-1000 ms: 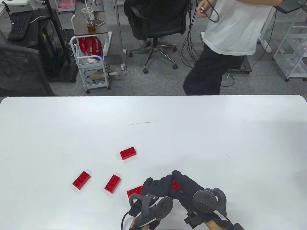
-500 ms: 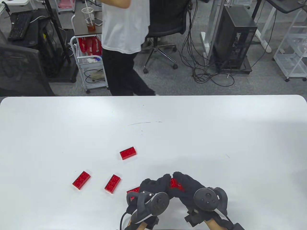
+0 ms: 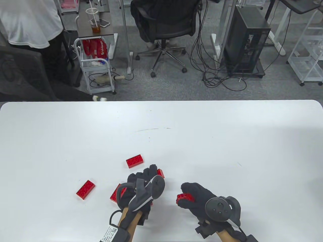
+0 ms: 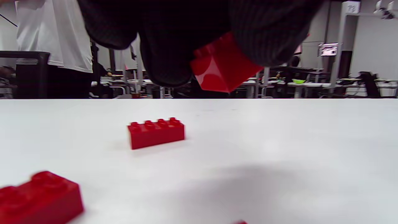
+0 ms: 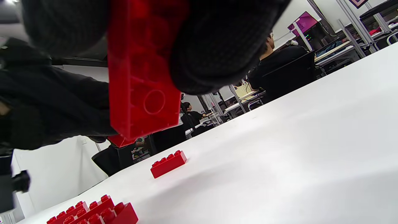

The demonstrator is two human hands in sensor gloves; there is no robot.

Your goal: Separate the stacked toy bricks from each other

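Observation:
My left hand (image 3: 154, 173) holds one red brick (image 3: 161, 173) above the table; in the left wrist view its fingers (image 4: 168, 46) pinch that brick (image 4: 224, 67) from above. My right hand (image 3: 183, 193) holds a second red brick (image 3: 184, 197) to the right, apart from the first; in the right wrist view the brick (image 5: 140, 81) hangs between the gloved fingers (image 5: 214, 46). Three single red bricks lie loose: one ahead (image 3: 135, 160), one at the left (image 3: 85, 189), one partly hidden under my left wrist (image 3: 115, 194).
The white table (image 3: 227, 141) stretches wide to the right and back. Loose bricks show on it in the left wrist view (image 4: 156, 133) and the right wrist view (image 5: 168, 164). Beyond the far edge stand an office chair (image 3: 164, 22) and a cart (image 3: 97, 68).
The two hands, joined on a stack before, have come apart. My left hand moved up and left with one brick; my right hand keeps the other. A bystander walked off to the left.

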